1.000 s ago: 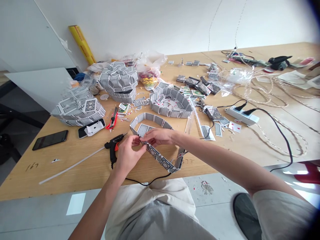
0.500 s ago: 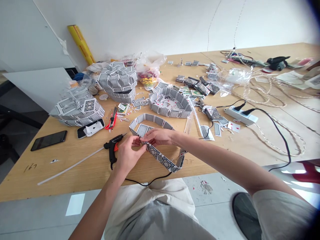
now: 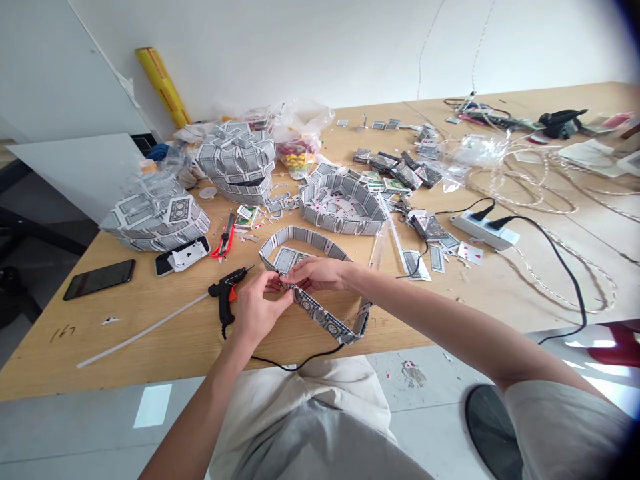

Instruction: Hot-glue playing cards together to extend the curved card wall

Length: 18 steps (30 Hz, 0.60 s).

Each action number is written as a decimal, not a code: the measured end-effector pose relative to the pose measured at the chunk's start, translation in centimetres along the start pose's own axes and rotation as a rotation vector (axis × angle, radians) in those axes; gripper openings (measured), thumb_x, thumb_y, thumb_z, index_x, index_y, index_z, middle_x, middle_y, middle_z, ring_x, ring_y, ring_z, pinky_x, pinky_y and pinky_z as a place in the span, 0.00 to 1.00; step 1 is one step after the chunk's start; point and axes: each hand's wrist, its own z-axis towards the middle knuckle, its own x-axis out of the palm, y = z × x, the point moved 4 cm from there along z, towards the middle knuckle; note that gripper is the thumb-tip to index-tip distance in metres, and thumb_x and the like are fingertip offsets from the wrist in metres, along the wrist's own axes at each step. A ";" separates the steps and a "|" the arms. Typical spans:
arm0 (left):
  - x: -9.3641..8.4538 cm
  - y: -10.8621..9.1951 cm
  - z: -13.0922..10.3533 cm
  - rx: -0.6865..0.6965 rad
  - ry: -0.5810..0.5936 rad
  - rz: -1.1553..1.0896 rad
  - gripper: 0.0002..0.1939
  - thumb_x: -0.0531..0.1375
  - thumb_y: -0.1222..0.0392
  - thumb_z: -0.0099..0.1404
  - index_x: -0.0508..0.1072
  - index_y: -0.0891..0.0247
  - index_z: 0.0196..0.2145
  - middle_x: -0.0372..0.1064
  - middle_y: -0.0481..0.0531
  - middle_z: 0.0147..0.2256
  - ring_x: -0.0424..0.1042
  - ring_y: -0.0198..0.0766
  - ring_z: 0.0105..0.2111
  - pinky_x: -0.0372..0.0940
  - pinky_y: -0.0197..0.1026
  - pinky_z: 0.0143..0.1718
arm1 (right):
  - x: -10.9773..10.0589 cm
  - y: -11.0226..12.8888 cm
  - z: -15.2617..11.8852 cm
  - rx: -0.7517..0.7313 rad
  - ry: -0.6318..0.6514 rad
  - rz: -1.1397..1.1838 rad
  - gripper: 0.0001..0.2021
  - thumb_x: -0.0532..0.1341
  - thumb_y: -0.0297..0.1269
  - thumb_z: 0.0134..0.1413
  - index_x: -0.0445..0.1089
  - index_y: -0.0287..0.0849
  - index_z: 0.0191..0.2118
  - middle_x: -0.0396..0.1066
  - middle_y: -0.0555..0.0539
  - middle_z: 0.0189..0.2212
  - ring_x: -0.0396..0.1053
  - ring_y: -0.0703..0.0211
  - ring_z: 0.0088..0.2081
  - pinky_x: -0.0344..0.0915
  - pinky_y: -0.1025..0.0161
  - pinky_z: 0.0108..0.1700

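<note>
A looped strip of playing cards [image 3: 320, 316] stands on edge near the table's front, bent into a rounded outline. My left hand [image 3: 259, 303] pinches its near left side between thumb and fingers. Close against it, my right hand [image 3: 320, 273] grips the same strip, with the fingers partly behind the card wall. Inside the loop lies a playing card [image 3: 286, 259], face down. Left of my left hand, a black glue gun [image 3: 225, 293] rests on the table with a long white glue stick [image 3: 145, 331] in its back end.
Card-built boxes [image 3: 343, 207] stand behind the loop, with a lidded one [image 3: 237, 160] farther back and another [image 3: 155, 217] at left. A red utility knife [image 3: 225, 237], two phones [image 3: 99, 280], a power strip [image 3: 485, 230] and coiled rope [image 3: 540, 183] lie around.
Both hands keep the same hold on the card strip. The view has shifted very slightly; nothing else has visibly moved.
</note>
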 end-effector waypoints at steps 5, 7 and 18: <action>0.2 0.1 0.0 -0.004 0.012 -0.009 0.13 0.70 0.58 0.60 0.76 0.58 0.42 0.82 0.51 0.36 0.83 0.43 0.35 0.79 0.45 0.39 | 0.0 -0.1 -0.2 -0.008 -0.022 0.002 0.17 0.83 0.41 0.43 0.78 0.37 0.29 0.77 0.51 0.27 0.70 0.65 0.30 0.68 0.68 0.33; 0.1 0.1 0.0 -0.007 0.018 -0.007 0.13 0.70 0.58 0.60 0.76 0.58 0.42 0.82 0.51 0.36 0.83 0.43 0.35 0.79 0.45 0.39 | 0.0 -0.1 -0.2 -0.011 -0.028 0.001 0.17 0.83 0.41 0.44 0.78 0.37 0.29 0.76 0.51 0.26 0.70 0.66 0.29 0.67 0.68 0.32; -0.3 0.1 -0.6 0.037 0.006 0.039 0.12 0.70 0.55 0.65 0.77 0.58 0.44 0.78 0.52 0.39 0.80 0.42 0.36 0.77 0.45 0.41 | -0.2 0.6 -0.8 -0.033 -0.022 0.034 0.12 0.78 0.38 0.54 0.79 0.36 0.35 0.76 0.50 0.27 0.70 0.66 0.28 0.66 0.68 0.32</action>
